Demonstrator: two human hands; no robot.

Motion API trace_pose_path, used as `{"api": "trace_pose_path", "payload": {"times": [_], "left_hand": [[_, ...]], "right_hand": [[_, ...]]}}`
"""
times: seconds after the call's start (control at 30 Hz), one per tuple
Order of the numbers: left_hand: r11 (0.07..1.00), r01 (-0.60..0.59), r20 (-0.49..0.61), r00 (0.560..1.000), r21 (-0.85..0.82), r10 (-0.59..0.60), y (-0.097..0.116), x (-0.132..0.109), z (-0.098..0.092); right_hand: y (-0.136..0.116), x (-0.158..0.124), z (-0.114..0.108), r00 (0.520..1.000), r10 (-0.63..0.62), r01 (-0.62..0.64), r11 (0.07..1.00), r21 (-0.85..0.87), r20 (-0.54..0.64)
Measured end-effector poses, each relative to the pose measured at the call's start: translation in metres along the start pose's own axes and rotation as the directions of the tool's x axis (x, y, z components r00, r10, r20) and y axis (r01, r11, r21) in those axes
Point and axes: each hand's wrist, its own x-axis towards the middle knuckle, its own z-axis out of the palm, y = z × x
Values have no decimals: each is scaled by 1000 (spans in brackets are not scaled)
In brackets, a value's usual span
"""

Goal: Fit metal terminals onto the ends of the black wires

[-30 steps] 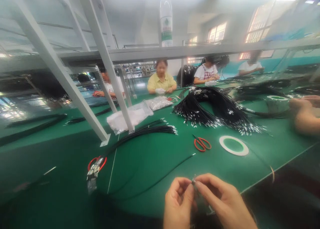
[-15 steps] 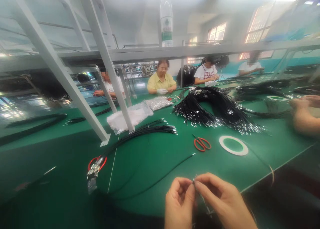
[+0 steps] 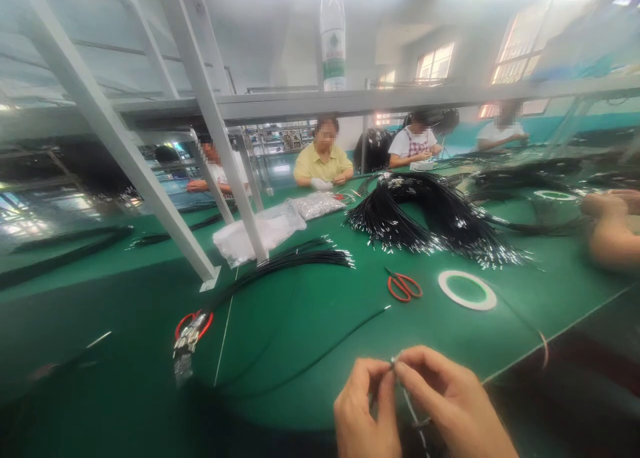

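Observation:
My left hand and my right hand meet at the front of the green table, both closed in a pinch. Thumbs and forefingers press on the small end of a thin cable, which runs down pale and shiny between the palms. Most of that end is hidden by the fingertips. Beyond my hands lie red-handled scissors and a white tape roll on its side. A single black cable with a silver tip stretches across the table to their left.
A large heap of black cables spreads farther back, and a smaller bundle lies left by a metal post. Clear plastic bags rest behind it. A co-worker's hand is at the right; several people sit across the table.
Both my hands have shifted slightly to the right, still pinched together. More of the pale strand shows between them. The things on the table have stayed put.

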Motion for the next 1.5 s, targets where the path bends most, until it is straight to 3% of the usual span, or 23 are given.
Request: {"api": "trace_pose_path", "payload": {"times": [0.1,0.23,0.33,0.43,0.6,0.77,0.87,1.13,1.4,1.5], "left_hand": [[972,-178,-110,974,155,196,-7,-6,10],[860,-260,-255,882,440,397,-9,-9,22],[757,-360,-207,817,546,538,-3,-7,23],[689,-417,-129,795,592,593,2,-3,20],[725,-377,-159,819,576,552,0,0,20],[899,-273,-183,919,343,349,-3,-1,21],[956,-174,-176,960,235,218,-1,-1,18],[988,-40,-130,990,150,59,2,-1,14],[988,-140,-82,986,66,145,9,4,8],[981,-155,-110,980,119,168,12,6,8]], "right_hand": [[4,3,-2,999,36,-36,999,18,-2],[12,9,-5,996,66,-67,997,35,54],[17,14,-8,983,125,-127,992,11,134],[18,17,-9,975,140,-144,990,9,174],[17,17,-12,971,101,-121,989,82,218],[15,16,-12,971,75,-96,992,84,227],[14,14,-9,976,60,-72,996,46,208],[12,11,-1,993,-24,24,1000,4,117],[22,13,-10,981,-15,22,999,-32,194],[20,9,-6,987,-44,46,999,-8,154]]}}
